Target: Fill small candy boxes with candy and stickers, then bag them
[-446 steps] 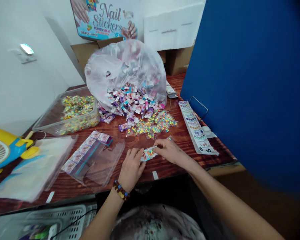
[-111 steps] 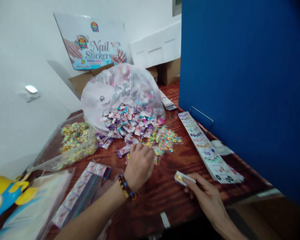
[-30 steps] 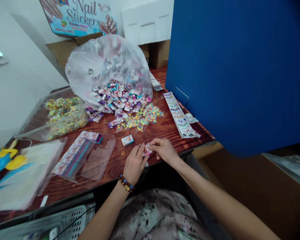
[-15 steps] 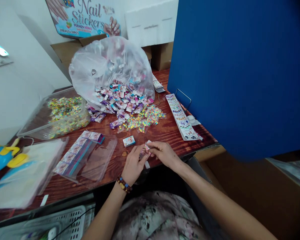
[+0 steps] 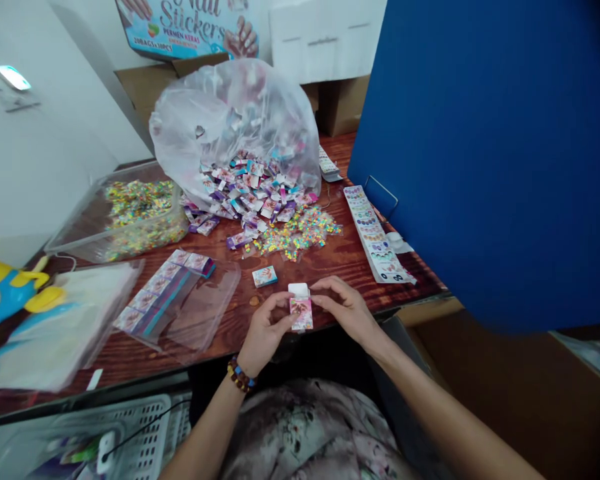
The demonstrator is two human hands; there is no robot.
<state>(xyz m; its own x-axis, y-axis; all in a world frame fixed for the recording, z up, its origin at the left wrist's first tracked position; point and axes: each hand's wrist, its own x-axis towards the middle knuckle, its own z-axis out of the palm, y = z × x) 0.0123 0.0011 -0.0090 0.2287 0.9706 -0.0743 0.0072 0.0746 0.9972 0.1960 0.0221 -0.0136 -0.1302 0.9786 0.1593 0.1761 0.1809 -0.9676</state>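
Note:
A small pink printed box (image 5: 301,315) stands near the table's front edge with its white flap up at the top. My left hand (image 5: 269,327) grips the box from its left side, thumb across the lower front. At the box's upper right edge, the thumb and index finger of my right hand (image 5: 347,310) close on it beside the flap. Just beyond my left hand lies another small box (image 5: 265,276), white and blue, flat on the wood. Small packets of coloured candy (image 5: 300,233) are heaped farther back.
A large plastic bag (image 5: 240,100) spills many small boxes (image 5: 255,190). To the left are a clear tub (image 5: 80,248) of candy packets, a row of boxes (image 5: 157,287) on a clear pouch, and plastic sleeves (image 5: 55,327). Sticker strips (image 5: 373,237) lie right, beside a blue panel (image 5: 470,160).
The box in my hands has turned upright, its front and raised white flap now in plain view. My right hand has shifted slightly right, and the whole view has moved a little.

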